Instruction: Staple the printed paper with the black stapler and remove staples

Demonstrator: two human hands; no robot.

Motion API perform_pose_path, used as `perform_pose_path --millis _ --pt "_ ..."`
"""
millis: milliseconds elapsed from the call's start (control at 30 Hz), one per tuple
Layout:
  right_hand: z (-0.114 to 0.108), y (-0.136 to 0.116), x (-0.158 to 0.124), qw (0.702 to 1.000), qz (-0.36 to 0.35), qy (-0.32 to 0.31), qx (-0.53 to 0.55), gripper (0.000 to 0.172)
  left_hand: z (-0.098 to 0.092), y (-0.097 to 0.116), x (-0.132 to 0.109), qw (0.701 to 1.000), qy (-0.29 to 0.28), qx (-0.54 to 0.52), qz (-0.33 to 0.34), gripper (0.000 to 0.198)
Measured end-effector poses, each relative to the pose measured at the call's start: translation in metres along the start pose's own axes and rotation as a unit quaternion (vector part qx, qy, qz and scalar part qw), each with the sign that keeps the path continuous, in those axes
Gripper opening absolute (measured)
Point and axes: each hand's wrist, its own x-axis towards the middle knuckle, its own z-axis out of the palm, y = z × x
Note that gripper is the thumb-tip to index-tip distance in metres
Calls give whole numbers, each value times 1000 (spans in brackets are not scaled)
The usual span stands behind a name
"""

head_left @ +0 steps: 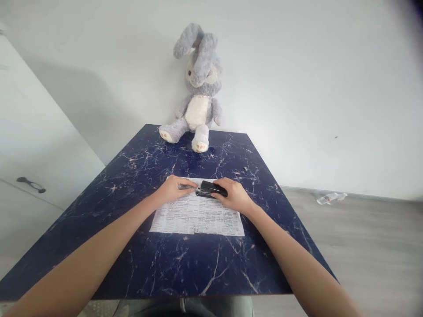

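Observation:
Printed paper [198, 215] lies on the dark blue marbled table [198, 264], with its upper part under my hands. My right hand [233, 193] is wrapped round the rear of a black stapler [209, 188], whose front points left. My left hand [173, 188] is closed near the stapler's front, its fingers pinching something thin and greyish that is too small to make out. The left fingertips are close to the stapler's open front end; whether they touch it cannot be told.
A grey plush rabbit [198, 105] sits at the table's far edge against the wall. A small dark object [246, 168] lies right of centre. A white cabinet [36, 132] stands left, and clear plastic packaging [331, 198] lies on the floor.

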Motion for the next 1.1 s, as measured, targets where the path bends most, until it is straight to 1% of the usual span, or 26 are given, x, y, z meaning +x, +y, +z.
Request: perform_pose_path --millis 100,233,367,533,633,700,767,833,933,1000,1100 --pt "-1 0 1 1000 1 -1 0 29 0 1 1 1000 1 13 -10 22" --pt "-1 0 1 1000 2 -3 1 28 0 -2 2 1000 0 2 -13 21" --pt "-2 -1 1 1000 7 -4 3 29 0 -4 3 1000 -2 13 -10 21" --pt "-3 -1 1 1000 9 -8 6 29 0 -3 3 1000 -5 23 2 22" --pt "-3 0 1 1000 11 -7 9 30 0 -4 3 999 -12 36 22 22" --pt "-2 1 1 1000 11 -7 14 30 -2 -6 2 997 -20 49 49 23" --pt "-2 2 0 1000 9 -4 20 32 -6 -9 1 994 -28 63 79 23" --pt "-3 3 0 1000 7 -1 22 32 -13 -12 -1 992 -39 73 92 24" --pt "-5 6 0 1000 13 -4 22 30 -25 -16 -4 993 -63 69 66 24" --pt "-6 7 0 999 13 -6 30 28 -29 -17 -5 995 -69 58 39 23" --pt "-4 8 1 998 2 7 60 25 -21 -15 -1 997 -42 55 17 20"
